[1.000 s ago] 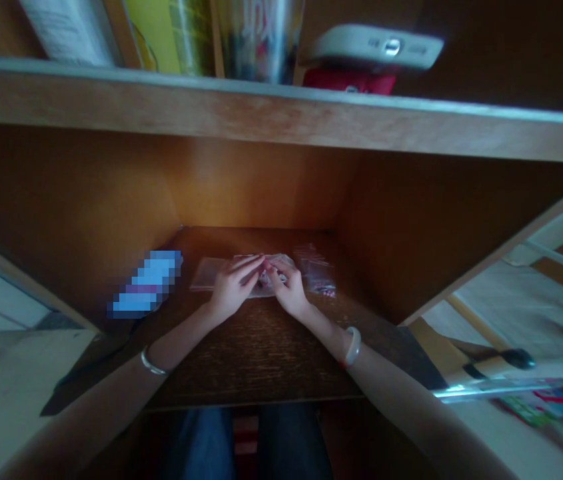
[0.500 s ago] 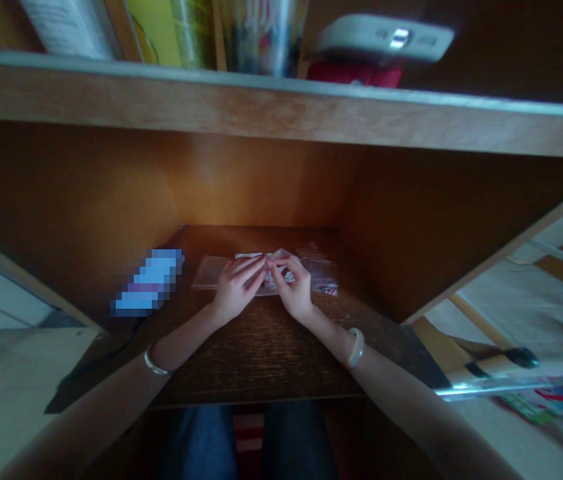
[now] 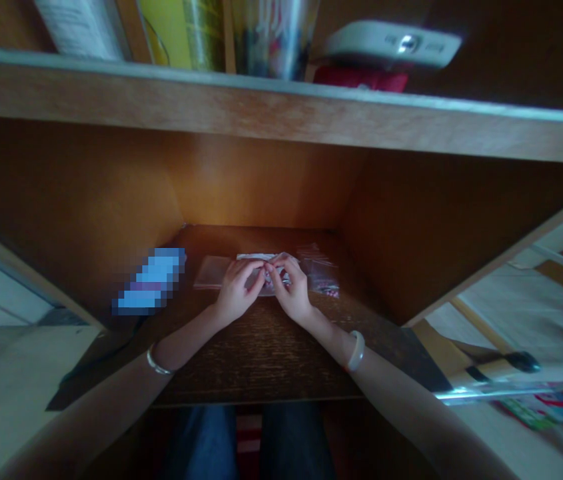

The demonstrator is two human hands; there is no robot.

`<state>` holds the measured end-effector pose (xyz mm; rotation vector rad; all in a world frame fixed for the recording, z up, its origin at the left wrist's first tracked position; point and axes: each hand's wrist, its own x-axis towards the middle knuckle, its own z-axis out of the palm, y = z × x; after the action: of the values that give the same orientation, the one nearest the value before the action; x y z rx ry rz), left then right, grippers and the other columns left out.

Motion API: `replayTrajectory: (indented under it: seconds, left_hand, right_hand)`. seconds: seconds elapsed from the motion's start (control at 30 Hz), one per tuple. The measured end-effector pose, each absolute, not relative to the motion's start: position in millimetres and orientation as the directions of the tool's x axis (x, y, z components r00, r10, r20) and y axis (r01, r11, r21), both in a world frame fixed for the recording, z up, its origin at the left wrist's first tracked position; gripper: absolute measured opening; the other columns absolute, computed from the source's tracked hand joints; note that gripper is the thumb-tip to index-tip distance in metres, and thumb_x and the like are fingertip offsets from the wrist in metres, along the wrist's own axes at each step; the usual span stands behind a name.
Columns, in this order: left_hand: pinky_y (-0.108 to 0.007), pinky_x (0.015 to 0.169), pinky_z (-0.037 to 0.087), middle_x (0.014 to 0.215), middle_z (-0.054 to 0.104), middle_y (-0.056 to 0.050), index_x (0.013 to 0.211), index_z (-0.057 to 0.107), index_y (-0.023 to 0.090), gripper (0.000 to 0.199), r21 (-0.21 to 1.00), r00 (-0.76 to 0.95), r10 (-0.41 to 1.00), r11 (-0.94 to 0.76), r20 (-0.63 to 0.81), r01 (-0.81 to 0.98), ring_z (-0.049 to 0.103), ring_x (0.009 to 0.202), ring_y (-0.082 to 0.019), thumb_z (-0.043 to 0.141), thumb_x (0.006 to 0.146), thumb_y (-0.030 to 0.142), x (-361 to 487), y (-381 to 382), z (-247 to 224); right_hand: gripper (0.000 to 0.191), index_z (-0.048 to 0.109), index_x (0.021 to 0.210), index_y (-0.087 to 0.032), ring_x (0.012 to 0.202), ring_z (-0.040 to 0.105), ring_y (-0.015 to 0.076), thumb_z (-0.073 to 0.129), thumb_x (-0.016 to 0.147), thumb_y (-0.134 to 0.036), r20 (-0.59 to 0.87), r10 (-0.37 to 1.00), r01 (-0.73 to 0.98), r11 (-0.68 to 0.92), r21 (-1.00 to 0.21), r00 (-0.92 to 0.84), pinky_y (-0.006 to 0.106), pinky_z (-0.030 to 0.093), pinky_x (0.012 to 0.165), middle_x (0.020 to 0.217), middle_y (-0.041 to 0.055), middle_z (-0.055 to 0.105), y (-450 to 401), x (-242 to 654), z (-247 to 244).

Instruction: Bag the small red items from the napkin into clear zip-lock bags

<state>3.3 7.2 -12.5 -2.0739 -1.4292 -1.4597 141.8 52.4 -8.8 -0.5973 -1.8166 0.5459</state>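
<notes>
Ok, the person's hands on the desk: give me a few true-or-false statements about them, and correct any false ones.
1. The left hand wears a thin silver bangle. True.
2. The right hand has a bare wrist. False: a wide pale bangle circles it.
3. Both hands meet on a crumpled patterned plastic packet. True.
4. The forearms rest over a white tabletop. False: beneath them is a dark wood-grain desk.
</notes>
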Motion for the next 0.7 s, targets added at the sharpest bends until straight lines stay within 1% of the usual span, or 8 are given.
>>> replayTrajectory:
  seconds: [0.1, 0.2, 0.4, 0.5, 0.63, 0.7]
  left_hand:
    - [-0.032, 0.086, 0.048, 0.097, 0.069, -0.005, 0.099, 0.060, 0.019, 0.014, 0.337, 0.016, 0.563, -0.516, 0.826, 0.787, 0.063, 0.091, -0.017, 0.052, 0.090, 0.025, 4.3, 6.8, -12.1]
    - [-0.031, 0.083, 0.049, 0.092, 0.070, -0.004, 0.096, 0.061, 0.019, 0.012, 0.353, -0.005, 0.551, -0.527, 0.834, 0.773, 0.064, 0.087, -0.017, 0.053, 0.089, 0.024, 5.1, 7.0, -12.1]
    - [-0.029, 0.077, 0.048, 0.084, 0.068, -0.002, 0.090, 0.060, 0.019, 0.008, 0.358, -0.034, 0.532, -0.520, 0.846, 0.776, 0.063, 0.080, -0.015, 0.052, 0.089, 0.020, 4.4, 8.3, -13.1]
    - [-0.031, 0.078, 0.046, 0.083, 0.068, -0.001, 0.089, 0.058, 0.020, 0.007, 0.314, -0.010, 0.537, -0.478, 0.844, 0.820, 0.062, 0.080, -0.016, 0.051, 0.089, 0.020, 5.1, 7.3, -13.9]
    - [-0.035, 0.080, 0.040, 0.086, 0.068, -0.003, 0.087, 0.055, 0.020, 0.007, 0.214, 0.031, 0.562, -0.365, 0.827, 0.906, 0.062, 0.082, -0.019, 0.049, 0.088, 0.018, 8.2, 3.7, -13.4]
    - [-0.035, 0.079, 0.039, 0.086, 0.068, -0.003, 0.088, 0.055, 0.020, 0.006, 0.188, 0.032, 0.565, -0.327, 0.825, 0.926, 0.062, 0.082, -0.020, 0.050, 0.088, 0.017, 9.8, 2.0, -12.5]
  right_hand:
    - [0.012, 0.055, 0.085, -0.021, 0.084, 0.056, 0.0167, 0.046, 0.092, -0.027, 0.738, 0.607, 0.110, 0.789, -0.605, -0.296, 0.032, 0.045, 0.080, 0.085, 0.0040, 0.059, 52.6, 141.8, -9.5]
    - [0.013, 0.055, 0.086, -0.021, 0.085, 0.055, 0.0170, 0.044, 0.092, -0.026, 0.738, 0.599, 0.109, 0.794, -0.598, -0.309, 0.033, 0.045, 0.080, 0.085, 0.0041, 0.058, 53.4, 142.2, -10.7]
    - [0.013, 0.054, 0.083, -0.020, 0.078, 0.053, 0.0172, 0.045, 0.092, -0.024, 0.780, 0.538, 0.099, 0.838, -0.537, -0.320, 0.033, 0.044, 0.074, 0.080, 0.0035, 0.056, 53.8, 141.5, -10.2]
    - [0.012, 0.055, 0.081, -0.020, 0.076, 0.054, 0.0169, 0.047, 0.090, -0.022, 0.783, 0.528, 0.112, 0.845, -0.522, -0.328, 0.032, 0.044, 0.071, 0.077, 0.0027, 0.057, 51.7, 141.9, -8.4]
    - [0.010, 0.056, 0.077, -0.020, 0.072, 0.055, 0.0165, 0.052, 0.086, -0.020, 0.812, 0.498, 0.147, 0.867, -0.477, -0.303, 0.031, 0.044, 0.069, 0.073, 0.0024, 0.059, 49.0, 143.4, -7.2]
    - [0.010, 0.056, 0.076, -0.019, 0.071, 0.055, 0.0165, 0.053, 0.086, -0.020, 0.816, 0.497, 0.172, 0.868, -0.466, -0.295, 0.031, 0.044, 0.068, 0.072, 0.0026, 0.059, 48.7, 143.6, -7.2]
